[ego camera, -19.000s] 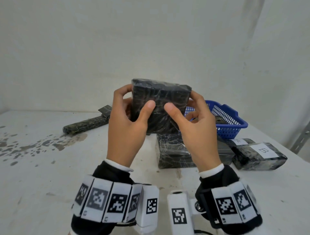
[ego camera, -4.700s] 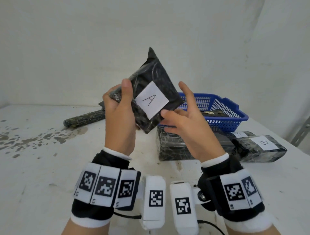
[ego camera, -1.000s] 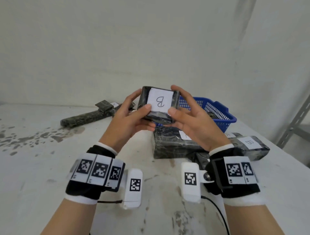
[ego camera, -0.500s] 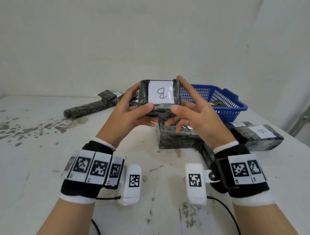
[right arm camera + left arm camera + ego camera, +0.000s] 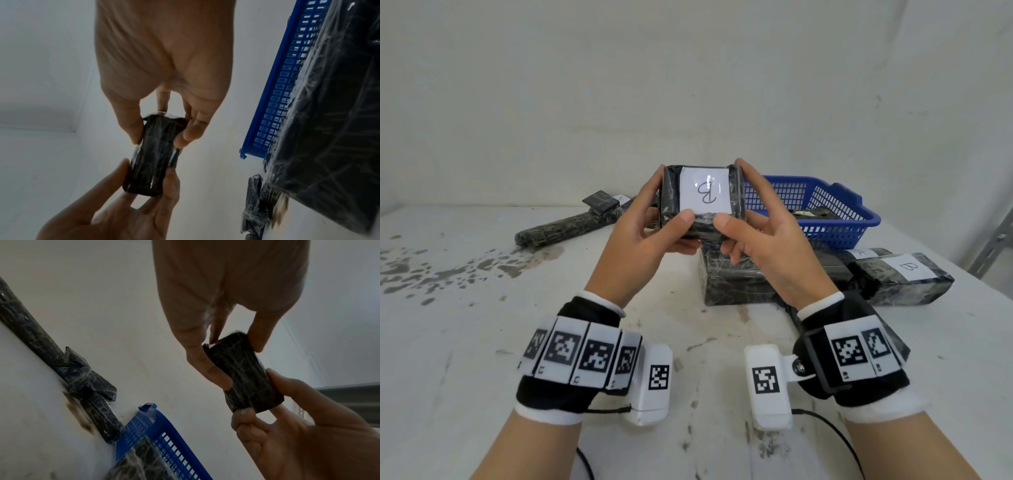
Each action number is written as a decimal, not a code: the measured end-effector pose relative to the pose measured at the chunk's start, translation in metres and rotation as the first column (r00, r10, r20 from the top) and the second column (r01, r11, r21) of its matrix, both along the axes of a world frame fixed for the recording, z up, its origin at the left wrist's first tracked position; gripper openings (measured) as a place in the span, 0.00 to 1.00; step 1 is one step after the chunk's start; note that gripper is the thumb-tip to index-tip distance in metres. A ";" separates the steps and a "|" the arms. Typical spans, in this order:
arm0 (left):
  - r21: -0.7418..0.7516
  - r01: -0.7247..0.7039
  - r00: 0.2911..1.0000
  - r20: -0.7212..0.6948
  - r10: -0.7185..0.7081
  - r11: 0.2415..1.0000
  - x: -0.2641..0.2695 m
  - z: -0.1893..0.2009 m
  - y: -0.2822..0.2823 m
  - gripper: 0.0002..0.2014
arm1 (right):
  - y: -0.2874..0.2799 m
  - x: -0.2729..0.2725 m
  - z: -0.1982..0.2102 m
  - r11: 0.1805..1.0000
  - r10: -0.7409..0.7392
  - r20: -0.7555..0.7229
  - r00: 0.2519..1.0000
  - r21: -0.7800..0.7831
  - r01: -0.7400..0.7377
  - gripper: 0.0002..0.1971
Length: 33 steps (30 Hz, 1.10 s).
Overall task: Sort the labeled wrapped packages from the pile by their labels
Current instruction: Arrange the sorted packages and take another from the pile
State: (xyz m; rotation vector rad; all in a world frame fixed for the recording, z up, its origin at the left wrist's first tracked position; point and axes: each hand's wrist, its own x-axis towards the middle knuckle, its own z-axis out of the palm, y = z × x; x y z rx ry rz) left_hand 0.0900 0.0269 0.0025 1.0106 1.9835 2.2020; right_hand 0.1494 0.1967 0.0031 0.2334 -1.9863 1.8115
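in hands: left hand (image 5: pixel 635 236) and right hand (image 5: pixel 767 250) both grip B-labelled package (image 5: pixel 702 200)
done: B package (image 5: pixel 904 279) right of right hand
left: large unlabelled-side package (image 5: pixel 726 281) under hands

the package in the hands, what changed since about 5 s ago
The flat package labelled A has left the hands; both the left hand and right hand now grip a smaller block labelled B. The blue basket and the B package on the table stayed put.
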 end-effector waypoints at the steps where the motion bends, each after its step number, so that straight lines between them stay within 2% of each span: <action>1: 0.004 0.002 1.000 0.001 -0.002 1.000 0.000 -0.001 0.000 0.33 | -0.001 0.000 0.000 1.000 -0.010 -0.003 1.000 0.012 0.010 0.40; 5: 0.015 -0.012 1.000 -0.004 0.013 1.000 -0.001 -0.002 0.001 0.30 | -0.004 0.001 -0.002 0.999 -0.037 -0.007 0.999 0.023 0.037 0.38; 9: 0.015 -0.005 1.000 0.009 0.005 1.000 0.000 -0.002 0.001 0.33 | -0.005 0.002 -0.002 0.999 -0.044 -0.003 0.999 0.012 0.044 0.36; 14: 0.017 -0.011 1.000 0.015 0.011 1.000 0.000 -0.002 0.000 0.29 | -0.007 0.002 -0.001 0.999 -0.049 -0.004 0.999 0.004 0.049 0.34; 19: 0.017 -0.021 0.999 0.043 0.020 1.000 0.002 -0.001 0.001 0.32 | -0.009 0.003 -0.001 0.999 -0.050 -0.027 0.998 0.009 0.050 0.34; 22: 0.017 -0.015 0.999 0.048 0.014 1.000 0.001 -0.001 0.000 0.30 | -0.011 0.005 -0.001 0.999 -0.043 -0.035 0.998 0.013 0.044 0.34; 33: -0.005 -0.049 0.999 0.015 0.049 0.999 0.004 0.001 -0.001 0.28 | -0.015 0.012 0.002 0.999 -0.033 -0.055 0.998 -0.020 0.032 0.31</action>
